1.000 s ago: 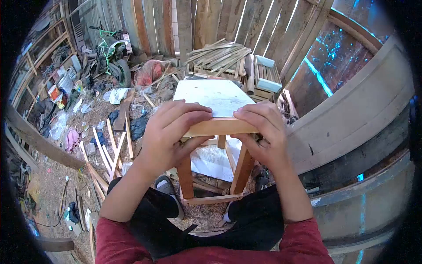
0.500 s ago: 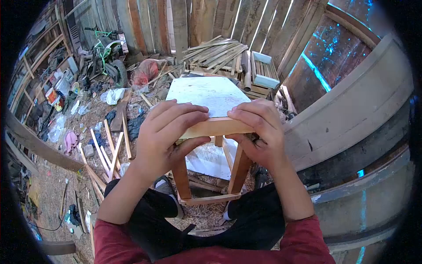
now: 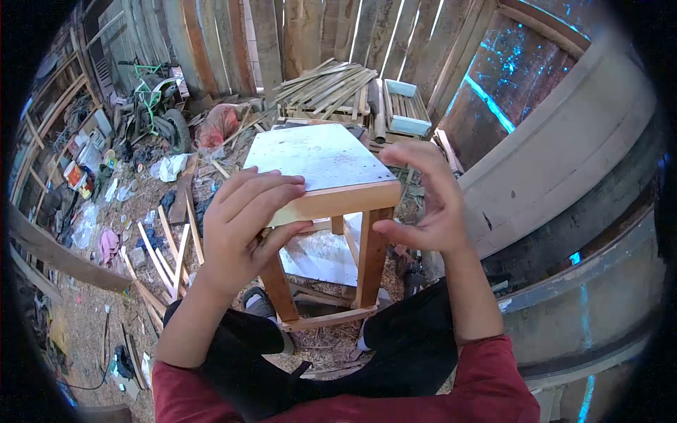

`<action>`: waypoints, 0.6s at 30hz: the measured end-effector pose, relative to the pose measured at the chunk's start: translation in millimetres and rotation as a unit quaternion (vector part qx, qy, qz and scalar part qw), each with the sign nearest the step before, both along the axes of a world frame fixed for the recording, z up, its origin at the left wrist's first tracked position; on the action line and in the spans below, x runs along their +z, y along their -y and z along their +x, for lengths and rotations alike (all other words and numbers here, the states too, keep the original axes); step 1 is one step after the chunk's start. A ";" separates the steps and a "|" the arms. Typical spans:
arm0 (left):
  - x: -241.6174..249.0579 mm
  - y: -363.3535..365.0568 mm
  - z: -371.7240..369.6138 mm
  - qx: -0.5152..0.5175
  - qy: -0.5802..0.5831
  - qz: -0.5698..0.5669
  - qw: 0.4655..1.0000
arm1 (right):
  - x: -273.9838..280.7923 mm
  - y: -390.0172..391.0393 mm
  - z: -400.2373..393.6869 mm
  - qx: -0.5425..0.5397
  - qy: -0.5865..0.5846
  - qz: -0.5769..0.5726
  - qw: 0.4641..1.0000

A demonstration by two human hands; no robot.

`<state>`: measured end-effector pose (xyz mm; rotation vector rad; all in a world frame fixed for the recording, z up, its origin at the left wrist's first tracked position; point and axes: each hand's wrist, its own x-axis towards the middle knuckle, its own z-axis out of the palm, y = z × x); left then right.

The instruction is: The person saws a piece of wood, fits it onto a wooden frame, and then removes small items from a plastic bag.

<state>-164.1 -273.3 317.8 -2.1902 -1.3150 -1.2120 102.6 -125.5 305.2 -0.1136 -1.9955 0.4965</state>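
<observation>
A small wooden stool point(image 3: 317, 156) stands in front of me, its white top marked with dark specks and its front rail of pale wood. My left hand point(image 3: 240, 225) grips the left part of that front rail, fingers over the top edge and thumb underneath. At the right corner, my right hand point(image 3: 436, 201) is open, thumb and fingers apart, with the thumb tip close to the right front leg point(image 3: 372, 257). Brown legs run down to a low crosspiece point(image 3: 330, 320) between my feet. A white panel point(image 3: 321, 257) shows through the frame under the top.
Behind the stool lies a pile of thin wooden slats point(image 3: 328, 86) beside a white crate point(image 3: 409, 125). Loose sticks point(image 3: 182, 254) and litter cover the ground at left, with a green bicycle point(image 3: 149, 95) farther back. A curved grey panel point(image 3: 543, 162) rises at right.
My right hand has let go of the stool's front edge and opened out to the right. The left hand keeps its grip, and the stool appears shifted slightly left in view.
</observation>
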 end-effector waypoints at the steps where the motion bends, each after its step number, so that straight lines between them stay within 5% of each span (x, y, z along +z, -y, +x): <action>1: -0.5 0.3 0.0 0.002 -0.002 -0.001 1.000 | 0.9 -1.7 3.2 -0.002 0.000 0.002 1.000; 6: -2.5 -0.5 2.4 0.009 -0.002 0.004 1.000 | -1.0 -5.6 11.4 -0.019 0.074 0.047 0.996; 18: -8.3 -1.9 7.4 0.038 0.027 -0.017 0.999 | -18.9 -18.4 10.6 0.019 0.006 -0.020 1.000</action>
